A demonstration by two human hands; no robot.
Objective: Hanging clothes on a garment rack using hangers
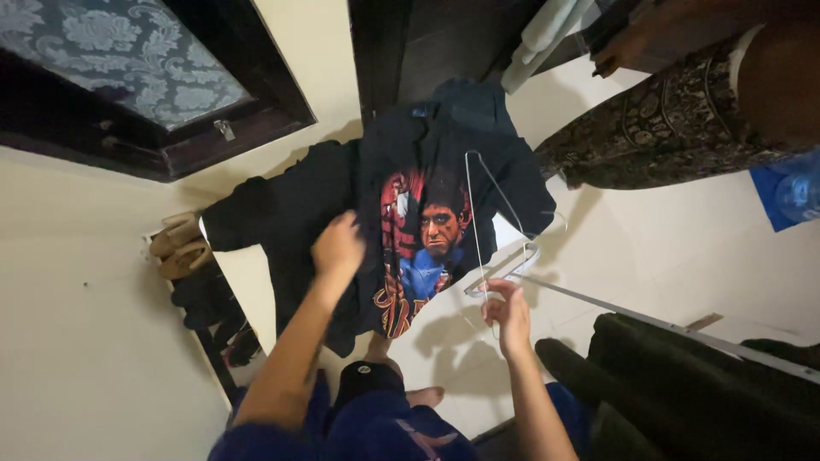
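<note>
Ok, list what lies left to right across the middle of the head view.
Tan shoes → left hand on the black printed T-shirt → clear hanger, held by the right hand → dark patterned cloth.

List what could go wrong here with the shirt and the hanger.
1. The left hand grips the black shirt only at one side, so it may slip and drop to the floor.
2. The right hand pinches the wire hanger by its hook; the loose frame could swing and snag the fabric.
3. Shoes and bare feet lie below, so a trailing hem might be stepped on.
</note>
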